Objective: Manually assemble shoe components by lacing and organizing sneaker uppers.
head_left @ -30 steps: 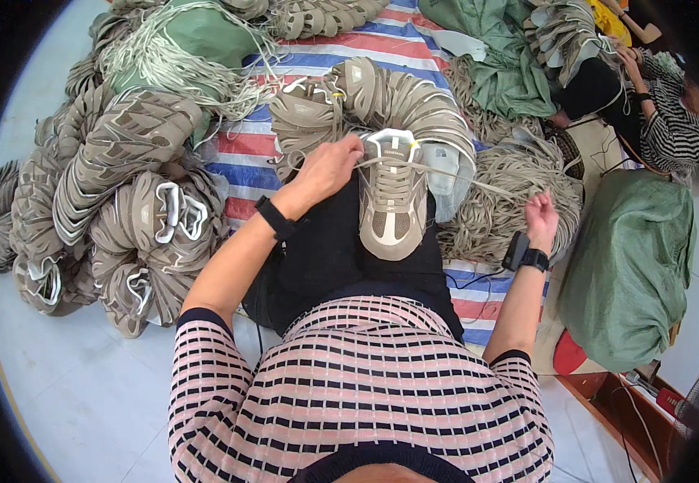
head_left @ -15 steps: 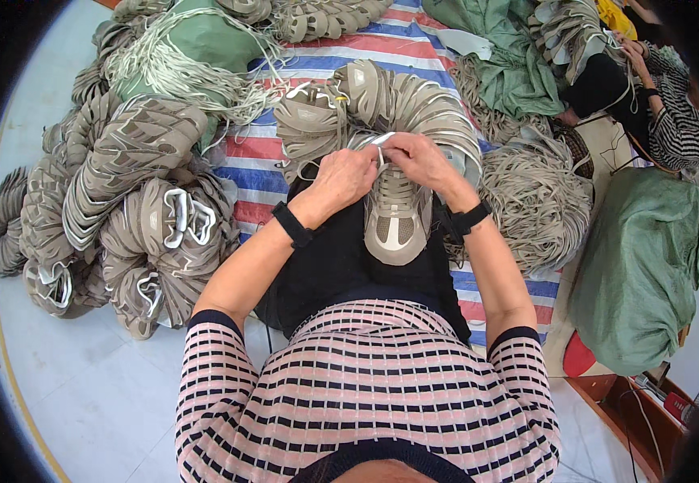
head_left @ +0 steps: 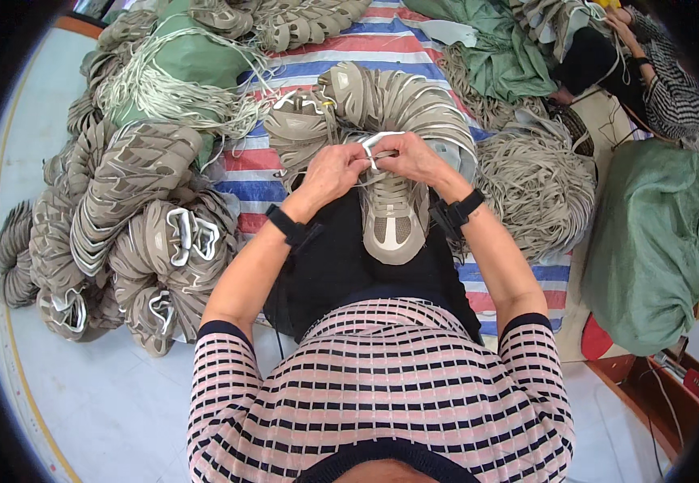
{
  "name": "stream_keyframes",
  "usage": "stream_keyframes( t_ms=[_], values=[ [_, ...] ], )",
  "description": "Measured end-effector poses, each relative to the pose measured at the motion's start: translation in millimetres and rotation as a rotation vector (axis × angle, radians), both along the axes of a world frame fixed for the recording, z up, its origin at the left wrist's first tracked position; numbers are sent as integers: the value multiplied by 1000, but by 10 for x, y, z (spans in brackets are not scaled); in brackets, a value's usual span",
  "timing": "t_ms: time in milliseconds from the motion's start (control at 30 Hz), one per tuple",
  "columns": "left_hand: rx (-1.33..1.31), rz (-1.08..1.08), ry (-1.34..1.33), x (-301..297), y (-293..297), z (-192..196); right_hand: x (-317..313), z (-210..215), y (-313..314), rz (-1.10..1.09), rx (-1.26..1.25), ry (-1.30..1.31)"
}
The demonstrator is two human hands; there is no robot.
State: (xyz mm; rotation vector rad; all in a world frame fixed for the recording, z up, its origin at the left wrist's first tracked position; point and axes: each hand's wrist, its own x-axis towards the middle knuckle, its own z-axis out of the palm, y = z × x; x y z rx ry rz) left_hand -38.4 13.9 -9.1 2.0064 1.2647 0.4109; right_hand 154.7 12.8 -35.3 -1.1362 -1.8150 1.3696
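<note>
A grey-beige shoe upper (head_left: 394, 229) lies on my lap, toe toward me, with its laces (head_left: 388, 191) crossing the front. Above its tongue end, my left hand (head_left: 335, 172) pinches a pale shoelace between thumb and fingers. My right hand (head_left: 408, 158) is closed on the same lace from the other side, and a small white loop shows between the fingertips. The fingers partly hide the top of the upper. Just beyond my hands curves a long row of nested shoe uppers (head_left: 398, 101).
Bundles of uppers (head_left: 136, 173) are heaped at left. Pale laces (head_left: 168, 88) drape over a green sack at the back left. A pile of grey laces (head_left: 531, 189) and a green sack (head_left: 647, 241) stand right. Another person's arm (head_left: 630, 40) is at the far right, beyond the striped sheet (head_left: 253, 173).
My fingertips have shifted slightly, and a white loop of lace shows more plainly between them. The whole view has turned a little. The upper stays on my lap.
</note>
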Motion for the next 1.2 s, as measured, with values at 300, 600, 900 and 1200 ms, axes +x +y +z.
stream_keyframes(
  t_ms=[300, 600, 900, 1200],
  values=[
    [574, -434, 244, -208, -91, 131, 308, 115, 39, -77, -423, 553],
    [297, -180, -161, 78, -12, -29, 2209, -96, -257, -686, -469, 1415],
    [299, -194, -72, 218, 127, 157, 1241, -114, -461, -742, -249, 148],
    [184, -4, -167, 429, 260, 19, 435, -180, -517, -427, 341, -338]
  ],
)
